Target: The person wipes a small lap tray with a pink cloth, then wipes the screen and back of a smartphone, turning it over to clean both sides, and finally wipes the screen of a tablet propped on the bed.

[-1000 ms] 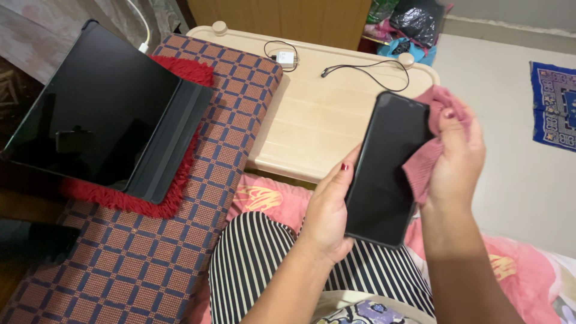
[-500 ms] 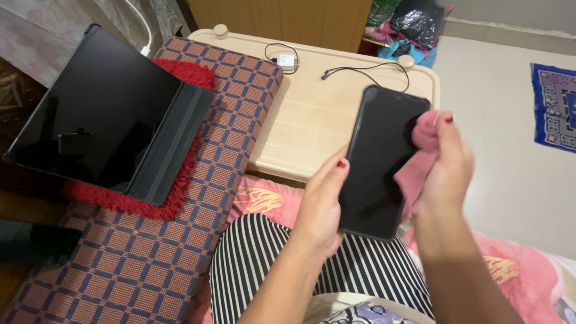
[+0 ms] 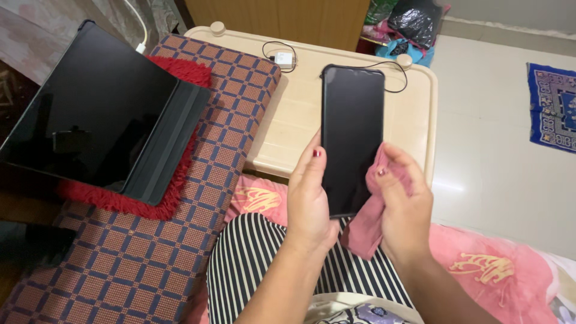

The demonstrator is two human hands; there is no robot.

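Note:
My left hand (image 3: 309, 201) grips a black smartphone (image 3: 351, 135) by its lower left edge, screen dark and facing up, upright over the table. My right hand (image 3: 403, 207) holds a pink cloth (image 3: 367, 219) pressed against the phone's lower right edge. Both hands sit above my lap in striped black-and-white trousers (image 3: 252, 264).
A low cream table (image 3: 294, 126) carries a white charger plug (image 3: 283, 59) and a black cable (image 3: 396, 78). A dark tablet in a folio case (image 3: 96, 108) lies on a red fluffy mat (image 3: 186, 69) over a checked cushion (image 3: 150, 252). Blue rug (image 3: 552, 108) at right, bags (image 3: 414, 24) behind.
The phone has swung from tilted right to upright and shifted left. My right hand with the cloth has slid from the phone's upper right edge down to its lower right.

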